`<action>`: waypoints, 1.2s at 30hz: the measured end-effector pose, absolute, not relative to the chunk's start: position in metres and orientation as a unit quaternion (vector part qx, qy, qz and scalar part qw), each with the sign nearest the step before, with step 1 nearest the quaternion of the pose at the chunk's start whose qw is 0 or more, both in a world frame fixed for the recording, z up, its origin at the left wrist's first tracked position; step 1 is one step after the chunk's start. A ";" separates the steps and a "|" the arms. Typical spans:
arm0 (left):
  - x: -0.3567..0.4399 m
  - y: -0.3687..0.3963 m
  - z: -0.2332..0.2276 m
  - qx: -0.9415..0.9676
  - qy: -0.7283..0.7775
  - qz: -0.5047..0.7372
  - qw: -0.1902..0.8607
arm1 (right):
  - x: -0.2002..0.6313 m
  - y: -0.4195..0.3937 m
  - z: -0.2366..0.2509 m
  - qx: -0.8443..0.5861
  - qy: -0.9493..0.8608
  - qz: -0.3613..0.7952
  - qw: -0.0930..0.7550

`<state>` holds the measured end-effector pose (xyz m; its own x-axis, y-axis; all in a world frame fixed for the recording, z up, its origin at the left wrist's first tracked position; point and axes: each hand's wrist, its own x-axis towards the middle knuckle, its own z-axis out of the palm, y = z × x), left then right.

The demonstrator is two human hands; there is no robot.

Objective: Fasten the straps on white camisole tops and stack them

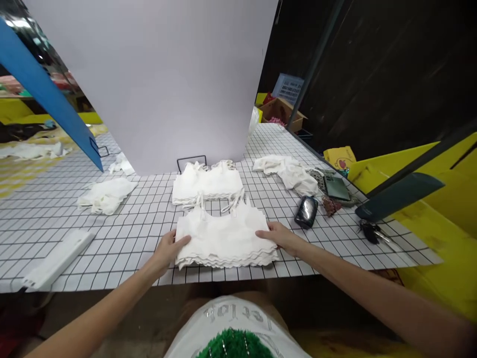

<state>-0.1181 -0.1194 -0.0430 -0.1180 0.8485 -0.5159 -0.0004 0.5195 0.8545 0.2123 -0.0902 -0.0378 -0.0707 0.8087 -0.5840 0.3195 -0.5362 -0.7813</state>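
Observation:
A stack of white strappy crop tops (223, 231) lies near the front edge of the grid-patterned table, layered scalloped hems toward me and thin straps at the far side. My left hand (167, 249) grips its left edge, thumb on top and fingers partly hidden beside and beneath the cloth. On the opposite edge my right hand (282, 238) holds on the same way, its thumb over the top layer. Just behind, a second pile of white crop tops (208, 183) lies flat, and the front stack's straps reach its hem.
Crumpled white garments lie left (108, 195) and right (288, 171). A white power strip (59, 258) is at front left. Right of my hand are a black shiny object (306, 212), a dark green case (335, 187) and keys (376, 232). A large pale panel (167, 89) rises behind.

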 end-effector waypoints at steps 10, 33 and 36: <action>-0.141 0.025 0.076 0.335 0.657 0.428 0.522 | 0.205 0.047 0.073 -0.558 -0.428 0.621 0.347; -0.173 0.118 -0.055 0.330 0.663 0.469 0.481 | 0.159 0.139 -0.046 -0.616 -0.389 0.574 0.374; -0.175 0.111 -0.057 0.343 0.670 0.456 0.475 | 0.164 0.135 -0.047 -0.625 -0.400 0.567 0.358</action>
<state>-0.1755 0.1111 -0.0572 -0.3129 0.8930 -0.3235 0.0276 0.3490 0.9367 0.1637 0.1352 -0.0472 0.0369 0.9057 -0.4224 0.0926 -0.4239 -0.9009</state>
